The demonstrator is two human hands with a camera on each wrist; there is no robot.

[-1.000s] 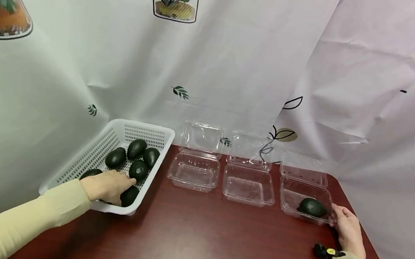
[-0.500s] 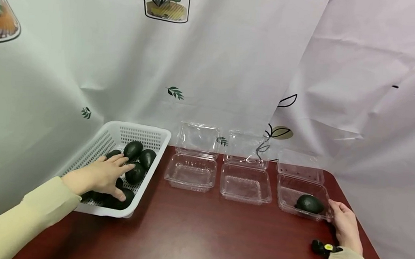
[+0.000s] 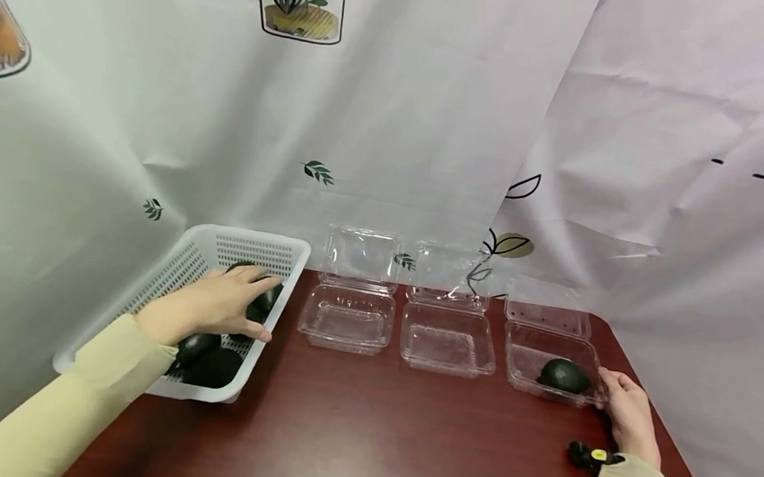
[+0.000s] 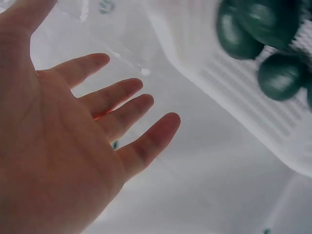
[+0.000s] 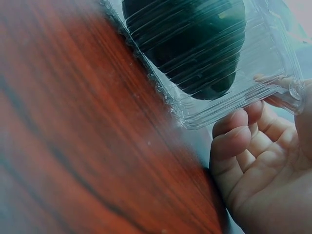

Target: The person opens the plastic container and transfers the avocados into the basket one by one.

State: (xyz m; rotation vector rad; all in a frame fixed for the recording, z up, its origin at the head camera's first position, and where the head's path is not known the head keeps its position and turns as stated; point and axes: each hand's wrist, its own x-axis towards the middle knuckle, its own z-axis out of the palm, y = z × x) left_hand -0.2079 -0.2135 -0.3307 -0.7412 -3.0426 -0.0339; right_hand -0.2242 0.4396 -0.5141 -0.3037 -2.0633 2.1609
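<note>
My left hand (image 3: 211,304) is above the white slotted basket (image 3: 257,239), with fingers spread and nothing in its grasp. Several dark green avocados (image 3: 213,367) lie in that basket, some of them hidden by the hand. The left wrist view gives the bare palm (image 4: 63,136) beside the basket, apart from the avocados (image 4: 280,75). At the right, my right hand (image 3: 631,415) pinches the rim of a clear plastic clamshell container (image 3: 524,351). One avocado (image 3: 563,375) rests inside, toward the gripped side. Through the ribbed wall the right wrist view shows this avocado (image 5: 195,53).
Two more clear clamshell containers, a left one (image 3: 347,322) and a middle one (image 3: 448,341), stand with lids raised. A patterned white sheet (image 3: 418,121) hangs behind the dark red table (image 3: 367,424). A black wrist camera (image 3: 583,455) sits at my right cuff.
The left hand has risen from among the avocados and shifted toward the basket's right side, its fingers spread. My right hand keeps its grip on the container. The head view has turned slightly.
</note>
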